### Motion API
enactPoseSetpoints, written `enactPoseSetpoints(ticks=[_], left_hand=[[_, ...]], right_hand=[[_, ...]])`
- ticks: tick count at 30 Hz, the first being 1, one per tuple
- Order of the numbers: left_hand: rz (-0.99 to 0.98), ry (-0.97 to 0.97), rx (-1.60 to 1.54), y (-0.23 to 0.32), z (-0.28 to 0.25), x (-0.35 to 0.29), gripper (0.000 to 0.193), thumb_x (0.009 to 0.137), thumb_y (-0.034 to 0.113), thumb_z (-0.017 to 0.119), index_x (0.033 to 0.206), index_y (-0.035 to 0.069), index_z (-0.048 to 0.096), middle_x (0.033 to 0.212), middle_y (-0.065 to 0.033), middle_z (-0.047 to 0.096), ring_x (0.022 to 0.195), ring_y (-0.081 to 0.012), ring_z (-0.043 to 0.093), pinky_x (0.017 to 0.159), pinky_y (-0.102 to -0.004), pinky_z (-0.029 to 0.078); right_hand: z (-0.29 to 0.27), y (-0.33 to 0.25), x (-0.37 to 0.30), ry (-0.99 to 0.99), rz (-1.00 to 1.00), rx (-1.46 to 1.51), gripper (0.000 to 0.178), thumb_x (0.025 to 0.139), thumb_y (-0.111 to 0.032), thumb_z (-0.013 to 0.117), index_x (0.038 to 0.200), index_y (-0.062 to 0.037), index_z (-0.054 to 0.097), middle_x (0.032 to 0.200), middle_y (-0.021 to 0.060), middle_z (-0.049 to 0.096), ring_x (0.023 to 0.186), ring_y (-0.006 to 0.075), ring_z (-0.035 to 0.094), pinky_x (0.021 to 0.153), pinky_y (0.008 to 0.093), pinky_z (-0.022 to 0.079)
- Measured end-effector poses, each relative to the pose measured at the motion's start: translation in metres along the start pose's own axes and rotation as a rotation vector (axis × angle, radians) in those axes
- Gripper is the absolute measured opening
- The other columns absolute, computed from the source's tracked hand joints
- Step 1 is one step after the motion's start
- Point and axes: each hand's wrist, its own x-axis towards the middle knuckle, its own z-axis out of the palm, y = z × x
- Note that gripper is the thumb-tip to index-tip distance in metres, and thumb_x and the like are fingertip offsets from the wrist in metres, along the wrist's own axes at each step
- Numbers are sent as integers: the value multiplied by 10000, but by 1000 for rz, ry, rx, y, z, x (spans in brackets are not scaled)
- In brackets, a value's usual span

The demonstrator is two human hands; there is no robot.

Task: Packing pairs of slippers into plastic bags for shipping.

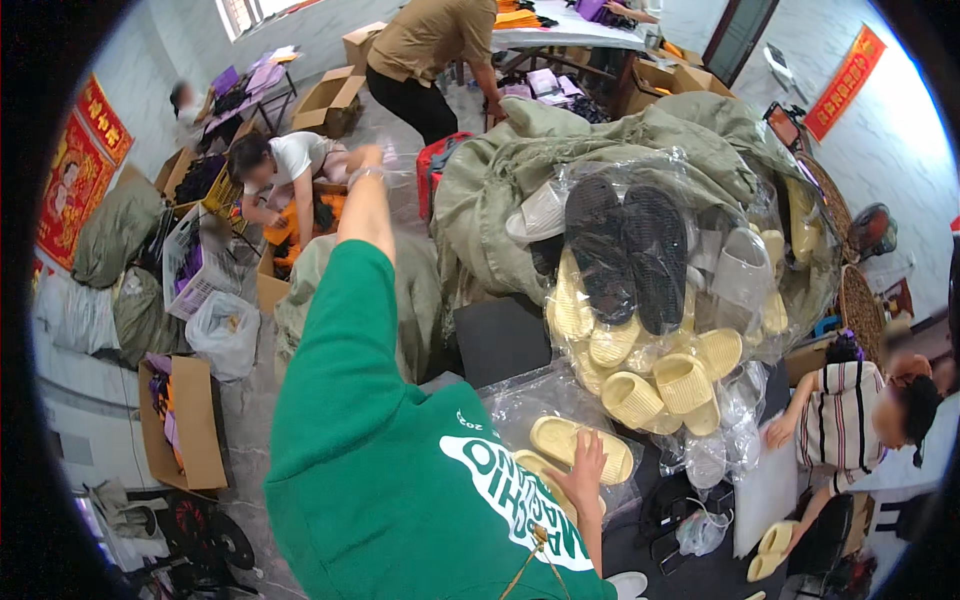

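Observation:
My right hand (585,472) lies with its fingers apart over a pair of cream slippers (553,437), which rest on a clear plastic bag (520,395) on a dark surface. The hand touches the slippers without visibly closing round them. My left arm, in a green sleeve, stretches away to the upper left. At its end my left hand (366,160) is small and bent, with shiny clear plastic next to it; its fingers do not show clearly. Ahead of my right hand is a heap of loose cream slippers (660,390), with black slippers (625,250) in clear wrapping above.
A large grey-green sack (490,190) surrounds the slipper heap. At right, a person in a striped shirt holds cream slippers (770,550). Another person in white bends over an orange-filled box (272,280). An open carton (200,420) and a white crate (197,265) stand left.

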Motion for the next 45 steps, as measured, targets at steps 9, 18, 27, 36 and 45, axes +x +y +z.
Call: enactPoseSetpoints(ticks=[9,18,27,36,45], left_hand=[[125,200,396,-104,-114,51,1022,775,98,620,1441,27,-152,1275,-266,477,1132,-327,535,982,-379,419],[1063,-861,915,-423,-209,-67,206,845,153,490,892,-27,577,839,-287,583,821,-457,561,717,-505,466],[1160,-1583,1785,-523,-200,-243,355,827,114,549,1168,18,558,1084,-170,614,990,-294,604,807,-480,498],[1179,-2092,1406,-612,-88,-291,345,823,128,543,1153,29,569,1069,-149,618,975,-278,604,809,-465,499],[883,-2423,1328,-656,-94,-211,337,819,141,538,1138,40,579,1053,-127,622,961,-262,603,812,-451,500]], right_hand=[[53,32,-18,-163,-190,-370,1094,604,-454,795,1463,-124,203,1506,258,64,1387,454,60,1079,623,56],[50,17,-4,-52,-210,-260,883,620,-410,787,1371,-138,412,1476,238,229,1365,371,237,1086,545,197],[43,23,-3,66,-126,-164,625,734,-287,712,1308,-193,484,1422,172,359,1313,321,352,1063,459,292],[85,-3,5,250,164,-89,565,715,-163,605,1268,-86,514,1447,197,324,1342,327,307,1092,482,239],[106,7,18,424,133,-64,621,693,-209,610,1283,-61,482,1450,228,298,1339,366,295,1087,500,212]])
